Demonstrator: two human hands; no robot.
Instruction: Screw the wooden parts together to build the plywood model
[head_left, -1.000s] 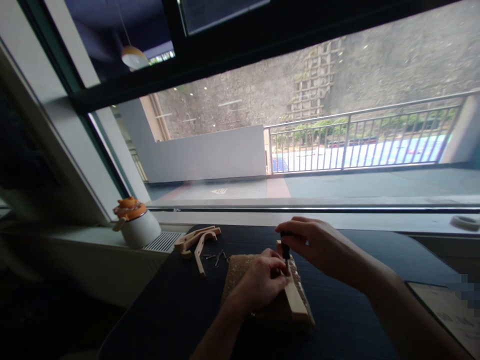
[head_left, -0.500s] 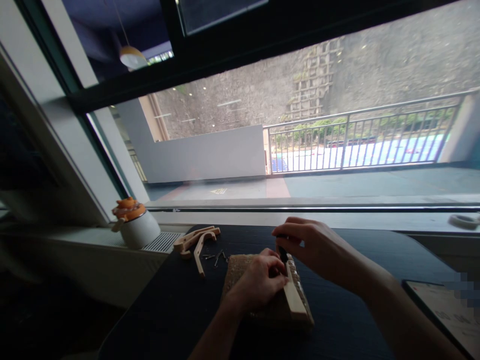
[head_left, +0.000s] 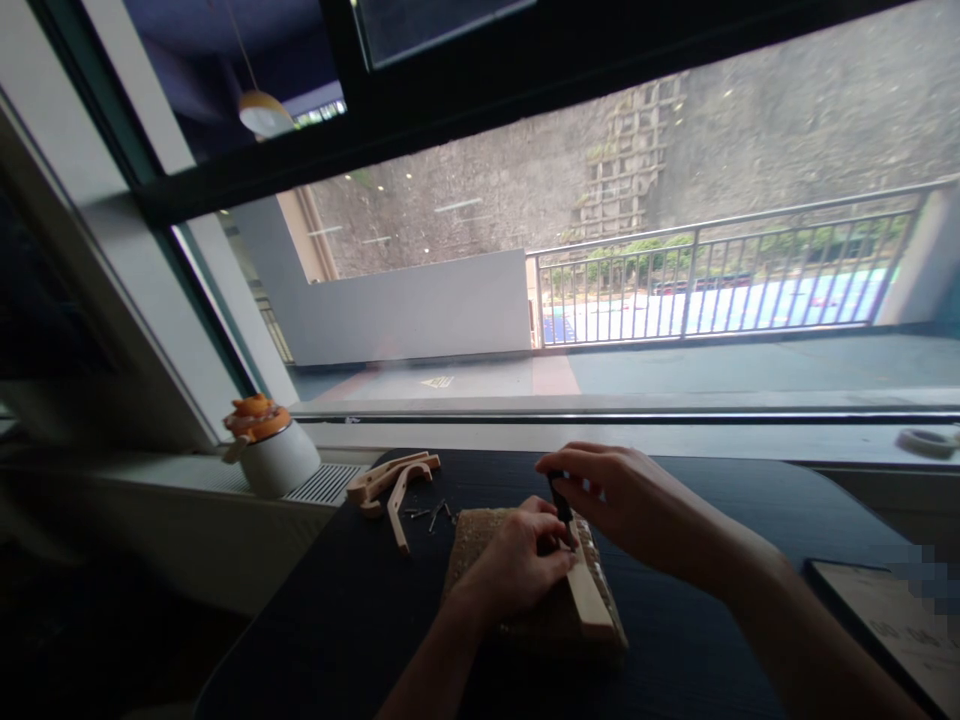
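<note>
My right hand is closed around the dark handle of a screwdriver, which stands steeply over a pale wooden strip. Its tip points down at the strip, close to my left fingertips. With thumb and fingers closed, my left hand presses against the strip's left side; whether it also pinches a screw there is hidden. Under the strip lies a brown block in clear plastic wrap. Several small screws are scattered left of the block, beside curved wooden pieces.
The dark table stands against the window sill. At the left, a white pot with an orange top sits on the ledge. A tablet-like device lies at the right edge, and a white roll rests on the sill.
My right hand has shifted slightly left and the screwdriver now tilts more to the left, with more of its length visible. My left hand and the wooden strip stay in place.
</note>
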